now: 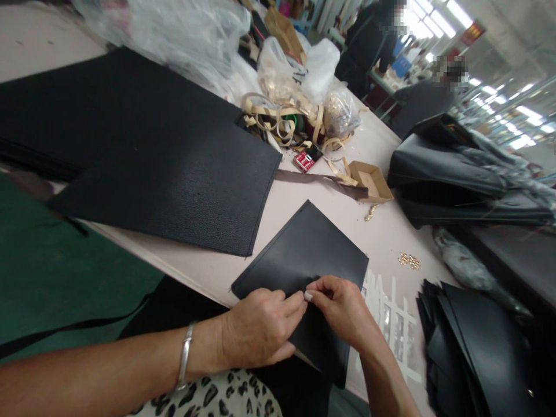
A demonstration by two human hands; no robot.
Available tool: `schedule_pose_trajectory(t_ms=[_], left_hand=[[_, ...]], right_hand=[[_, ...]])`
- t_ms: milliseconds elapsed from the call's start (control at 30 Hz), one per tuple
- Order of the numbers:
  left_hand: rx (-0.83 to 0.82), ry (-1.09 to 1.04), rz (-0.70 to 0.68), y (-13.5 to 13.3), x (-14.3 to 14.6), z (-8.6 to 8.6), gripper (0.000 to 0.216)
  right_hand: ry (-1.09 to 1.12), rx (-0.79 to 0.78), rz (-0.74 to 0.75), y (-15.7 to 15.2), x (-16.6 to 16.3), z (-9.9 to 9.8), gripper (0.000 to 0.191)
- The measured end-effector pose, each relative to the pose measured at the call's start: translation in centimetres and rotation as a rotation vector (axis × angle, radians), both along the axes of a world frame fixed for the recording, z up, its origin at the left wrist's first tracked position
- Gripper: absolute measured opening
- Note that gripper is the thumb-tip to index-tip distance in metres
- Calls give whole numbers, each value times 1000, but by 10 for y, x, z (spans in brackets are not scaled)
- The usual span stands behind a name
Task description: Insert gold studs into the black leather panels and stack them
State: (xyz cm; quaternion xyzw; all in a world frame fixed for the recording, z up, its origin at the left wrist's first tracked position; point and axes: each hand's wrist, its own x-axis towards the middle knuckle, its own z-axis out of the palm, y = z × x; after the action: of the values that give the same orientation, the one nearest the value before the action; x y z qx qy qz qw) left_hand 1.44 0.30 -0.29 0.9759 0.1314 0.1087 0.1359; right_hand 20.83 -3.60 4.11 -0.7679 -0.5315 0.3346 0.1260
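A smooth black leather panel (pixel 324 240) lies at the near edge of the table, its lower part hanging over toward me. My left hand (pixel 264 327) is closed on this panel with curled fingers, a silver bangle on the wrist. Right beside it, my right hand (pixel 341 307) pinches thumb and forefinger together at the panel's surface. Whatever sits between those fingertips is too small and hidden to name. The fingertips of both hands nearly touch. Small gold metal pieces (pixel 409 261) lie in a cluster to the right, and a short row of gold pieces (pixel 371 212) lies farther back.
Large black pebbled leather pieces (pixel 174 156) are stacked at left. Behind are plastic bags (pixel 299 69), tangled beige strips (pixel 278 119) and a small cardboard tray (pixel 371 180). Black panels (pixel 482 341) and black bags (pixel 447 168) are piled at right. Two people stand beyond.
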Motion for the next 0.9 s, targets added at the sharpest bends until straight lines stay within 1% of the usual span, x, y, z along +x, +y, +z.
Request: schedule_pose_trajectory(t_ms=[167,267,433,567,633,767,833,900], left_hand=[[-9,3,-14,-1,-1,-1,65],[-22,18,-14,-2,-1,-1,65],[-16,9,-38,-1,-2,-2,60],[-35,9,-32,0,-2,-1,56],[-56,31,-19,0,-1,0,52],[-69,62,14,-1,0,-1,48],[-56,28,36,-3,-1,-5,51],[-53,-53,63,-3,-3,-14,56]], right_hand=[[-22,-140,39,11,7,-2,10],[-42,-174,41,17,8,-3,9],[24,-249,-20,26,6,1,9],[-27,-281,-10,31,4,5,10],[-28,-241,-24,30,4,3,9],[62,-88,-95,20,3,0,6],[104,50,-145,6,-1,8,9],[98,243,-210,-16,-11,22,11]])
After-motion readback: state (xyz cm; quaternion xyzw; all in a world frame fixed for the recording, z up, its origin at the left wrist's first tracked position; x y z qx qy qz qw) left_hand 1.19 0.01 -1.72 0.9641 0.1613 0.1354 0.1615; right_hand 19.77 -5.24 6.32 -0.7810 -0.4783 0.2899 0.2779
